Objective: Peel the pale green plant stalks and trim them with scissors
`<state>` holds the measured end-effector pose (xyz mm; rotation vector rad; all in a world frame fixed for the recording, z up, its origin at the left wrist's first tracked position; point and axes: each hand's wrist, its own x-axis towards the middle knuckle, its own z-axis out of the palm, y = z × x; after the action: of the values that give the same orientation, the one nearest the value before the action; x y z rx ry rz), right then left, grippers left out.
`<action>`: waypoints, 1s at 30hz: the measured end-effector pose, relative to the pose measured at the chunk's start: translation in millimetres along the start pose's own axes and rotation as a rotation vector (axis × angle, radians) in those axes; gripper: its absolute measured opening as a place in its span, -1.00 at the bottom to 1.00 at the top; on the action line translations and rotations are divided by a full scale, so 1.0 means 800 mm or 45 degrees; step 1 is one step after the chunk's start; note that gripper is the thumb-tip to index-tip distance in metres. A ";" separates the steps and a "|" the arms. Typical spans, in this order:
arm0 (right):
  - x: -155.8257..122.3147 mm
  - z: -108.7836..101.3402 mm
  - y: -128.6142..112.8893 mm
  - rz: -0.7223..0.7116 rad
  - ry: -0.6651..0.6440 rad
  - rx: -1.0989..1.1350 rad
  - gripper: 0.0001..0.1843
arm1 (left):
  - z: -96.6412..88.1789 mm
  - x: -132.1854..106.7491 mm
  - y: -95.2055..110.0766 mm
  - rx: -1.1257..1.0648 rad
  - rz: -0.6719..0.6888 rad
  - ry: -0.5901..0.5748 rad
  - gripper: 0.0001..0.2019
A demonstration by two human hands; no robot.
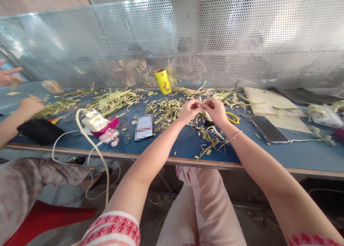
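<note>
My left hand [189, 110] and my right hand [215, 109] meet above the blue table [301, 152], fingertips pinched together on a thin pale-green leaf strip [202, 105] held between them. Both hands are closed on it. Under them lies a heap of dried leaf strips and trimmings [166, 111]. More loose strips [211, 140] trail toward the table's front edge. A yellow ring-shaped thing [233, 117] rests just right of my right hand.
A phone [268, 129] lies at right near tan sheets [268, 102]. A yellow tube [162, 81] stands by the perforated metal screen [215, 34]. A white charger with cable [94, 121], pink gadgets [109, 135] and a card [143, 127] lie at left. Another person's hand [29, 106] works at far left.
</note>
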<state>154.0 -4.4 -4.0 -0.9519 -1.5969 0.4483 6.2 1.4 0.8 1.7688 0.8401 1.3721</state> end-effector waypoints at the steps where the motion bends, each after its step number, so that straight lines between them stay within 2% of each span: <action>1: 0.001 0.001 0.002 0.061 0.001 0.072 -0.81 | 0.000 0.000 -0.001 0.018 0.004 0.005 -0.88; 5: 0.005 0.004 0.010 0.283 -0.065 0.335 -0.72 | 0.001 0.002 -0.004 0.092 -0.007 0.008 -0.91; 10: 0.010 -0.003 0.016 0.182 0.010 0.080 -0.80 | -0.001 0.002 -0.006 0.125 -0.045 0.059 -0.92; 12: 0.011 -0.006 0.018 0.201 -0.041 -0.005 -0.82 | -0.003 0.002 -0.004 0.098 -0.079 0.101 -0.91; 15: 0.010 -0.006 0.022 0.302 -0.168 0.057 -0.81 | -0.006 0.003 -0.002 0.039 -0.097 0.170 -0.90; 18: 0.008 -0.003 0.023 0.334 -0.215 0.206 -0.79 | -0.008 0.005 -0.006 -0.016 -0.111 0.201 -0.89; 25: 0.011 -0.005 0.016 0.347 -0.066 0.317 -0.83 | -0.007 0.004 -0.012 -0.152 -0.206 0.131 -0.83; 30: 0.010 -0.006 0.014 0.374 -0.106 0.532 -0.86 | -0.007 0.002 -0.012 -0.207 -0.220 0.089 -0.83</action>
<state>161.9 7.7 -5.4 -0.8517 -1.3629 0.9947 0.9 8.7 -5.5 1.4969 0.8716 1.3540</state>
